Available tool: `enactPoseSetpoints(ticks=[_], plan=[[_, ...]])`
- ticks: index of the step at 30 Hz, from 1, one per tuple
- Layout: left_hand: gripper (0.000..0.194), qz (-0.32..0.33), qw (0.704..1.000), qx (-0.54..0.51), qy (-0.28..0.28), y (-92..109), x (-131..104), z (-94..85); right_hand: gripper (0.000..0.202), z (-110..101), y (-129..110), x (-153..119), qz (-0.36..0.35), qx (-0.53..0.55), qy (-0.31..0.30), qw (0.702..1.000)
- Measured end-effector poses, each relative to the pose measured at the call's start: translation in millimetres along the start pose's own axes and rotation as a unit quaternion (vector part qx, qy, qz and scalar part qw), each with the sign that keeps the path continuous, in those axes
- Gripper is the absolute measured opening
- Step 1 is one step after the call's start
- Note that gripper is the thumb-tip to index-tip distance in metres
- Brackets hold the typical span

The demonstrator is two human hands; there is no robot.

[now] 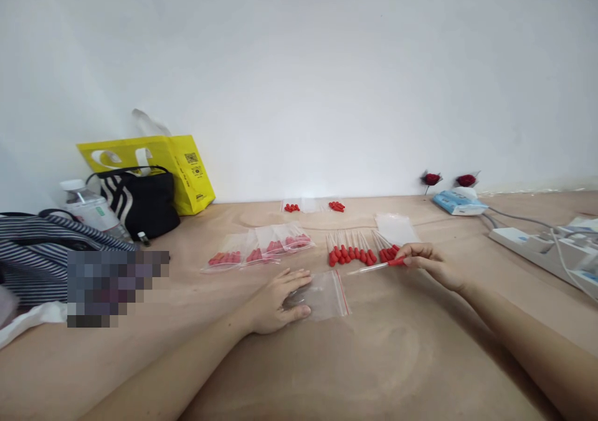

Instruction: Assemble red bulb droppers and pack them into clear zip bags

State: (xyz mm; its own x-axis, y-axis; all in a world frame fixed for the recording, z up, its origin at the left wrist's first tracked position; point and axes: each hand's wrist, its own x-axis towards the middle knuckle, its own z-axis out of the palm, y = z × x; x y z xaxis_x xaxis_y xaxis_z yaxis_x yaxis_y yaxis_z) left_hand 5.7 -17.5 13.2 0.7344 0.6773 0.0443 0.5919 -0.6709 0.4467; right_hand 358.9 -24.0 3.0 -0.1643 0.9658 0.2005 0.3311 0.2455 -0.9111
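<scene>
My left hand (280,302) lies on a clear zip bag (322,293) with a red seal line, its fingers stretched out and the thumb apart. The bag's mouth faces right. Between the closed fingers of my right hand (432,265) is a dropper (376,268), held by its red rubber bulb; its clear tube points left toward the bag's mouth. Just beyond lies a row of droppers (350,255) with red bulbs toward me, and a smaller bunch (387,253) beside it. To the left, several filled bags (266,246) overlap, red bulbs showing through.
Near the wall lie two small groups of red bulbs (292,208) with clear bags. Another clear bag (396,228) rests behind the droppers. At left stand a yellow bag (199,184), a black pouch (144,203) and a bottle (96,209). At right are a tissue pack (460,202) and power strips (527,246).
</scene>
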Motion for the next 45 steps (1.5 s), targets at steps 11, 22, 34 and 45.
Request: enactPoseSetpoints(ticks=[11, 22, 34, 45], plan=[[0.052, -0.001, 1.0, 0.016, -0.002, 3.2, 0.9, -1.1, 0.023, 25.5, -14.9, 2.6, -0.027, -0.055, -0.087, 0.994], [0.045, 0.036, 0.998, 0.014, 0.044, 4.6, 1.2, 3.5, 0.021, 101.0, -29.8, 0.8, -0.165, -0.204, -0.091, 0.961], [0.036, 0.03, 0.997, -0.028, 0.065, 2.4, -2.3, -7.4, 0.022, 82.3, -14.5, 13.7, -0.126, -0.412, 0.138, 0.892], [0.048, 0.003, 1.0, 0.018, 0.002, -4.2, -11.3, -3.4, 0.025, 58.4, -2.0, 19.0, -0.136, -0.563, 0.094, 0.81]])
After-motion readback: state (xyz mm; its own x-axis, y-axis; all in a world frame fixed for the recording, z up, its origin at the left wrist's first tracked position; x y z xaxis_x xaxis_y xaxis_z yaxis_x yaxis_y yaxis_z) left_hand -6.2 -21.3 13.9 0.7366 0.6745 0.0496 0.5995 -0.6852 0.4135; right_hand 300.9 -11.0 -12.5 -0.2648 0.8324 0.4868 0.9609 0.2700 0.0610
